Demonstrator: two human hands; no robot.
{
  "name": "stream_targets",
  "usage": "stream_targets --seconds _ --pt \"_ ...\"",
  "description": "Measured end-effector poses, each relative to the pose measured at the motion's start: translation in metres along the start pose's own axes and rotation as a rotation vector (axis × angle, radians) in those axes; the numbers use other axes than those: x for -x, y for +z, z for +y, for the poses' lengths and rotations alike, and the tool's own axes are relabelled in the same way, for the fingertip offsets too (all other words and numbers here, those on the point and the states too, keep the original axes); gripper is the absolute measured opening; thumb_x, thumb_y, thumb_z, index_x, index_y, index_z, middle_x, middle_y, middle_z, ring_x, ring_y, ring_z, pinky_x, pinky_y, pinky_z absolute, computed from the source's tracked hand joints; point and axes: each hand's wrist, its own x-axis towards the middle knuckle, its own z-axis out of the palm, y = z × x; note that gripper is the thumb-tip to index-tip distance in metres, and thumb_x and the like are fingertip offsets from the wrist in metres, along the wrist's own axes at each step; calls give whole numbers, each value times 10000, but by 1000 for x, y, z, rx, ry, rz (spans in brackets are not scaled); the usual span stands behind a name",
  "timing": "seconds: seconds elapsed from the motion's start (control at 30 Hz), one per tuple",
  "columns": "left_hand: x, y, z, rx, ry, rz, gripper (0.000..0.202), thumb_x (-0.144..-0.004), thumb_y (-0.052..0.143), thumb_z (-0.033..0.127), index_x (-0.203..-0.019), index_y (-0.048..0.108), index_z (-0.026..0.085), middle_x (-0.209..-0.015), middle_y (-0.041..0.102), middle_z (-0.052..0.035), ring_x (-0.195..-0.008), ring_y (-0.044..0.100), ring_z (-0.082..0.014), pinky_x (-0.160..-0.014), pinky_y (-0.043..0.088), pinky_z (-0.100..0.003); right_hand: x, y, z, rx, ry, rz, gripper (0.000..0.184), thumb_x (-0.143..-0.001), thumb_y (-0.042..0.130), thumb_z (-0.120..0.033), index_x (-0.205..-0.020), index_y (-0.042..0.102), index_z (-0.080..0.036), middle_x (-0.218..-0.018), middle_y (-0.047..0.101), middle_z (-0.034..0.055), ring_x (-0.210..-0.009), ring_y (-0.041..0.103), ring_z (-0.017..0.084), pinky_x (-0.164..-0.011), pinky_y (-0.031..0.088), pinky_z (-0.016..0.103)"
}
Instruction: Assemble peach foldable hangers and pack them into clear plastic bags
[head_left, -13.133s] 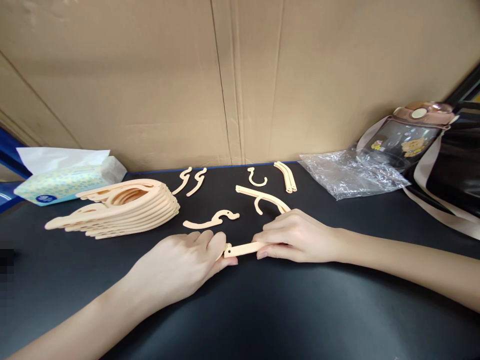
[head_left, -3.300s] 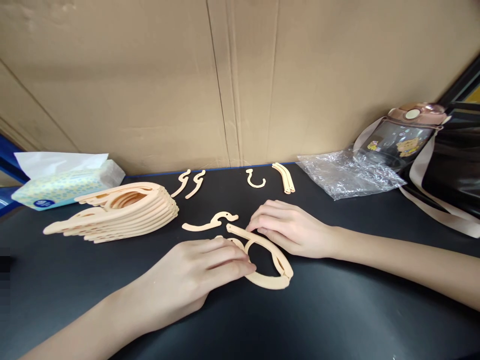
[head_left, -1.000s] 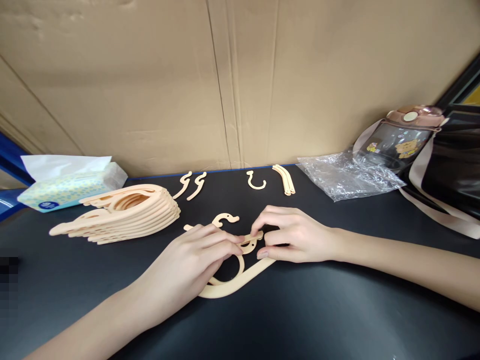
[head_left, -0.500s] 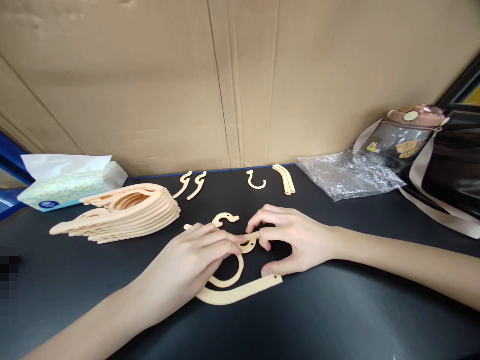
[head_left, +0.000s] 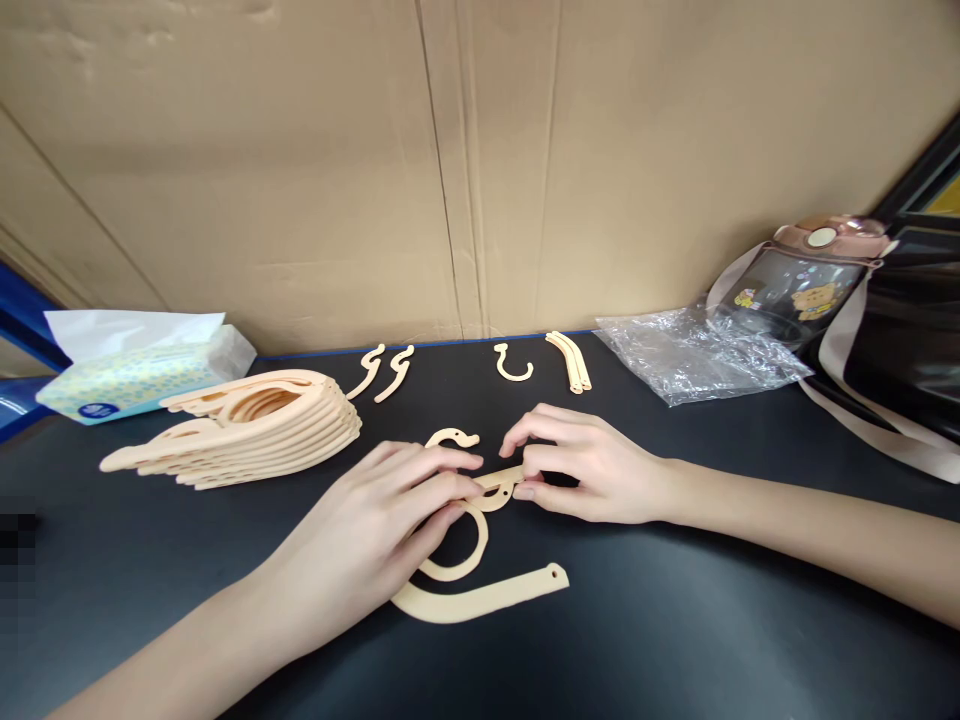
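A cream plastic clothes hanger (head_left: 495, 598), with a long curved arm and a round loop, lies on the table in front of me. My left hand (head_left: 397, 510) is closed over its left side, fingertips holding it down near the middle. That hand covers much of the hanger. Thumb and index finger of my right hand (head_left: 600, 470) pinch the end of a thin cream strip (head_left: 501, 480) at the hanger's centre. Whether this strip is joined to the hanger cannot be made out. Just beyond my left fingers shows a cream hook (head_left: 454, 437) with small holes.
Stacked cream hangers (head_left: 277, 430) lie at left beside a tissue pack (head_left: 142, 370). Along the back are two curved arm pieces (head_left: 394, 375), a loose hook (head_left: 514, 372) and thin strips (head_left: 570, 362). A clear plastic bag (head_left: 697, 355) and strapped bottle (head_left: 802, 280) are at right.
My right thumb has come up from the hanger's lower arm to pinch the strip with the index finger. The lower arm's free end has shifted slightly toward me. My left hand stays on the hanger.
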Motion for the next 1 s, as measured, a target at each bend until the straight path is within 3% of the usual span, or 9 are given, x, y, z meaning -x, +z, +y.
stream_targets --seconds 0.2,0.37,0.5,0.83,1.0 --pt "-5 -14 -8 -380 73 100 228 -945 455 208 -1021 667 177 -1124 679 -95 -1074 591 -295 -927 433 -488 0 0 -1 34 12 2 246 -968 480 -288 -779 590 -175 -1021 624 69 -833 523 143 -780 472 285" --pt "-3 -15 -17 -583 49 31 291 -916 417 178 -954 703 139 -1118 688 -163 -1127 577 -369 -1014 335 -649 -1 0 -1 41 8 4 264 -976 463 -288 -790 608 -169 -1016 629 74 -821 520 145 -769 471 289" --pt "1 -10 -20 -623 53 -17 310 -899 406 155 -941 710 110 -1027 718 -185 -1137 573 -407 -1036 227 -736 -1 0 -1 39 2 10 256 -976 461 -276 -809 619 -165 -1012 631 76 -825 524 148 -765 472 291" --pt "1 -8 -21 -566 17 -25 281 -938 412 176 -920 691 146 -873 726 -95 -1016 615 -359 -1047 223 -695 0 0 0 46 5 3 238 -973 472 -261 -826 626 -153 -1014 634 81 -834 530 150 -776 468 290" --pt "0 -10 -23 -607 28 -38 395 -977 322 177 -876 704 161 -824 686 -104 -900 623 -319 -1012 275 -667 0 0 0 50 6 3 229 -972 474 -259 -830 622 -158 -1017 635 76 -837 529 151 -784 470 293"
